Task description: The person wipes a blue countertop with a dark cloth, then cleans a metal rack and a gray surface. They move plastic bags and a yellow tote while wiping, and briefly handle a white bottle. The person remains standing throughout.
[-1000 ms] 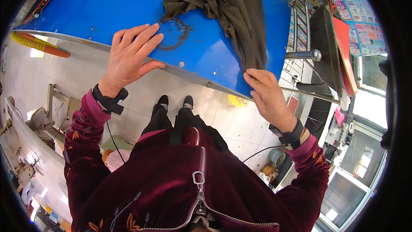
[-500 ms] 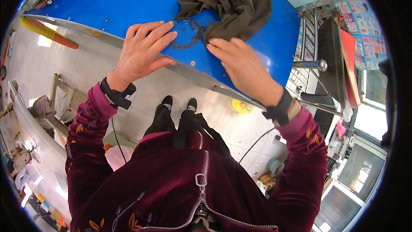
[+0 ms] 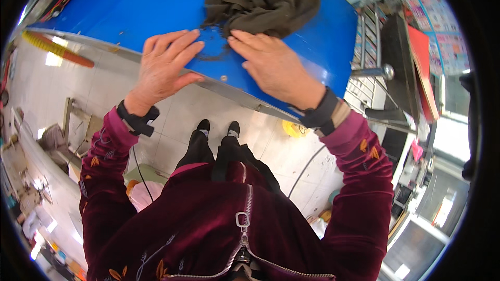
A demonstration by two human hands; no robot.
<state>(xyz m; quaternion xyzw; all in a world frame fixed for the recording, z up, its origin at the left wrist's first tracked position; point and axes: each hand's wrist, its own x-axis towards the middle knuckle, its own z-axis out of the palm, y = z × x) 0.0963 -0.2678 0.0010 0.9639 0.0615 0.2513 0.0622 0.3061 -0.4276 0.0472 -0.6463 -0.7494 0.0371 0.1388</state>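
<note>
A dark cloth (image 3: 263,1) is found bunched on the blue tabletop (image 3: 130,8). The left hand (image 3: 162,67) is laid, fingers spread, at the near edge; whether cloth is pinched by the right hand (image 3: 272,63) cannot be told.

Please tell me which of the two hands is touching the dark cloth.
It is the right hand, which meets the near edge of the dark cloth; the left hand, at the front edge of the blue table, stops just short.
</note>
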